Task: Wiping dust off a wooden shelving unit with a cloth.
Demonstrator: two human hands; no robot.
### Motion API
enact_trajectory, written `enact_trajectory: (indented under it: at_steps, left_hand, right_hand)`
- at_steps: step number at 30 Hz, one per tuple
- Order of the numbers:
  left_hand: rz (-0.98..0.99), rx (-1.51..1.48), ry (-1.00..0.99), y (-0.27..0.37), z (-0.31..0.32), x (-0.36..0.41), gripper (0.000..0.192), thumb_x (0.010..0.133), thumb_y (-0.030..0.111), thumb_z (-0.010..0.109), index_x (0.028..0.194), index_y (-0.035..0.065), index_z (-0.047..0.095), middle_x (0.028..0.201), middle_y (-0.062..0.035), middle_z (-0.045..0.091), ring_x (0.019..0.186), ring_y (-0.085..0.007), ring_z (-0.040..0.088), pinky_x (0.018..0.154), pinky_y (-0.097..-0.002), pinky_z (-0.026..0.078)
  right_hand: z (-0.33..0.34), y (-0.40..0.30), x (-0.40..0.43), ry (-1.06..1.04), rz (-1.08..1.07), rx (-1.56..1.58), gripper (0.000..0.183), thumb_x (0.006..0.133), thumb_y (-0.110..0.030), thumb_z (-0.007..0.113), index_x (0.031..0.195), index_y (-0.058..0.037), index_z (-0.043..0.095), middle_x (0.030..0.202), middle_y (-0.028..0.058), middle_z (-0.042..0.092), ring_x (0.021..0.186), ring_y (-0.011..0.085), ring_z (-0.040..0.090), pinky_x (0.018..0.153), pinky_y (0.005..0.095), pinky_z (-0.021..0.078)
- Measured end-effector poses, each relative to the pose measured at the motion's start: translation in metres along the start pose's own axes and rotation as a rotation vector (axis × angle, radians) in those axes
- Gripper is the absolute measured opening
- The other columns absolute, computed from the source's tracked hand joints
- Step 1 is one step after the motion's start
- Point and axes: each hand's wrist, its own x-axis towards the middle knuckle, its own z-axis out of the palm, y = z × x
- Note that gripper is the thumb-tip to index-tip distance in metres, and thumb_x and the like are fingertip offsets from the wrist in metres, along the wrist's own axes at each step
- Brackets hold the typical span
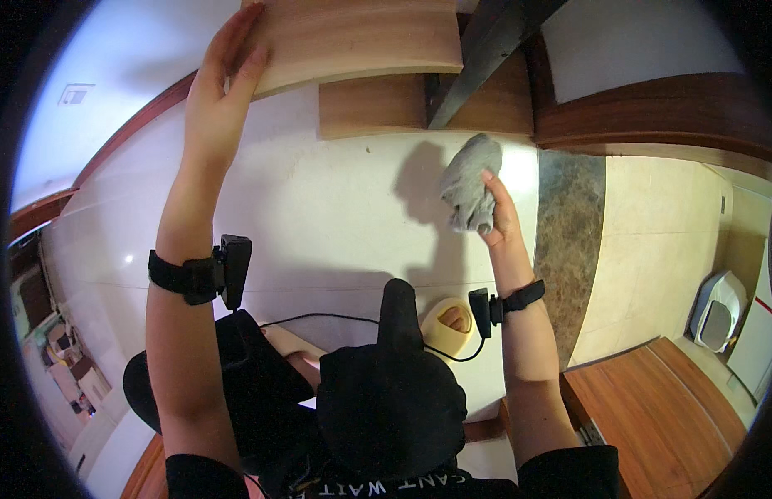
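Note:
A crumpled grey cloth (470, 181) is bunched in my right hand (503, 209), its thumb pressed over the near side. The cloth is over the pale tiled floor, below the shelf unit, and throws a shadow to its left. My left hand (233, 59) reaches up to the left end of a light wooden shelf board (361, 37). Its thumb and fingers are spread apart and appear to touch the board's end; the fingertips are near the picture's top rim. Each wrist carries a black strap with a small black device.
A dark metal post (479, 62) slants down in front of a lower wooden board (373, 106). To the right are a dark marbled floor strip (566, 249), a wooden cabinet top (660, 418) and a white-and-grey bin (719, 312). A black cable (323, 315) runs near my slippered feet.

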Motion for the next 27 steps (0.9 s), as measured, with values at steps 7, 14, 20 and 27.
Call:
enact_trajectory:
  at_steps: [7, 14, 20, 27]
  left_hand:
    - [-0.014, 0.002, 0.003, -0.003, -0.005, -0.004, 0.045, 0.087, 0.017, 0.051, 0.129, 0.0052, 0.041, 0.132, -0.0067, 0.044, 0.124, -0.0184, 0.038, 0.102, -0.0292, 0.028]
    - [-0.017, -0.002, 0.002, 0.0, 0.001, -0.002, 0.046, 0.087, 0.017, 0.051, 0.13, 0.0052, 0.04, 0.132, -0.007, 0.044, 0.125, -0.0185, 0.037, 0.102, -0.0288, 0.028]
    - [0.042, -0.006, -0.02, -0.008, -0.004, -0.002, 0.047, 0.087, 0.018, 0.05, 0.131, 0.0034, 0.038, 0.133, -0.0086, 0.043, 0.125, -0.0192, 0.037, 0.103, -0.0291, 0.027]
    - [0.029, 0.051, -0.033, 0.001, -0.005, -0.001, 0.047, 0.088, 0.018, 0.049, 0.131, 0.0026, 0.038, 0.134, -0.011, 0.042, 0.126, -0.0214, 0.035, 0.104, -0.0305, 0.025]
  right_hand:
    - [0.03, -0.058, 0.061, -0.016, -0.399, 0.096, 0.043, 0.082, -0.023, 0.061, 0.118, -0.0026, 0.046, 0.111, 0.0112, 0.055, 0.102, 0.025, 0.053, 0.088, 0.0354, 0.0432]
    - [0.011, -0.085, 0.115, 0.132, -0.709, -0.62, 0.047, 0.074, -0.001, 0.065, 0.117, -0.0018, 0.046, 0.098, 0.0055, 0.055, 0.091, 0.0141, 0.051, 0.08, 0.0264, 0.0414]
    - [0.0, -0.089, 0.109, 0.217, -0.918, -0.874, 0.044, 0.073, 0.0, 0.062, 0.114, -0.0049, 0.049, 0.107, 0.0112, 0.054, 0.096, 0.0194, 0.053, 0.083, 0.0301, 0.0422]
    - [0.006, -0.057, 0.098, 0.293, -1.171, -1.765, 0.045, 0.071, -0.012, 0.064, 0.115, -0.0125, 0.051, 0.119, 0.0115, 0.05, 0.104, 0.0331, 0.049, 0.084, 0.0424, 0.0434]
